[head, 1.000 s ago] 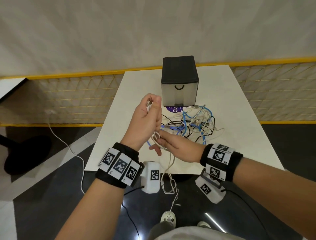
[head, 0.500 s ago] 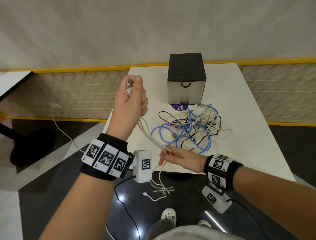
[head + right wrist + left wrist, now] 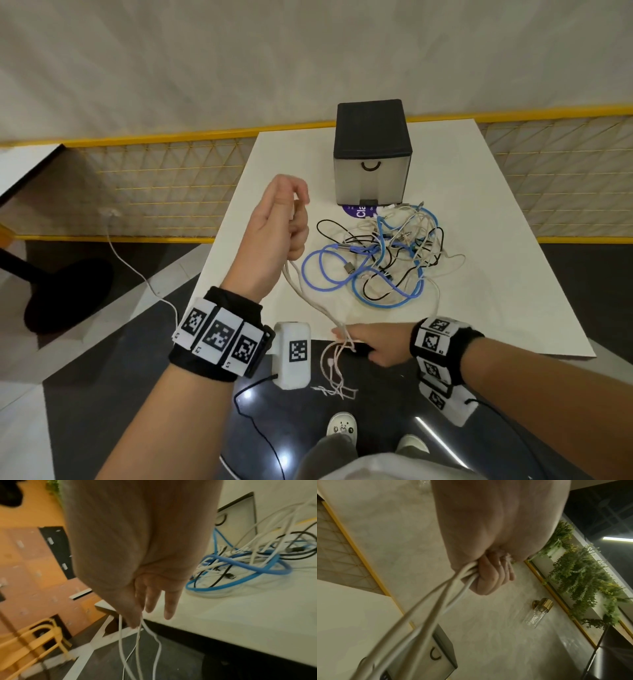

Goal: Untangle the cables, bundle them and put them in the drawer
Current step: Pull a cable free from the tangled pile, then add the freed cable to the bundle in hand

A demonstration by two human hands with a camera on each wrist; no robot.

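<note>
My left hand (image 3: 294,212) is raised over the table's left side and grips folded strands of a white cable (image 3: 310,298); the left wrist view shows its fingers (image 3: 488,574) curled round the strands (image 3: 436,601). The strands run down to my right hand (image 3: 346,339) at the table's front edge. There the thumb and forefinger (image 3: 142,615) pinch them, and the loose ends (image 3: 139,642) hang below the edge. A tangle of blue, black and white cables (image 3: 380,253) lies mid-table. Behind it stands the black drawer box (image 3: 371,161), its drawer closed.
The white table (image 3: 496,274) has bare surface right of the tangle. A purple sticker (image 3: 359,210) peeks from under the box. A yellow mesh fence (image 3: 154,192) runs behind. A black stool base (image 3: 68,294) and a thin floor cable (image 3: 137,270) lie at left.
My hands have drawn apart along the white cable: the left rose up and away, the right slid down to the table's front edge. The cable's ends hang shorter below the edge.
</note>
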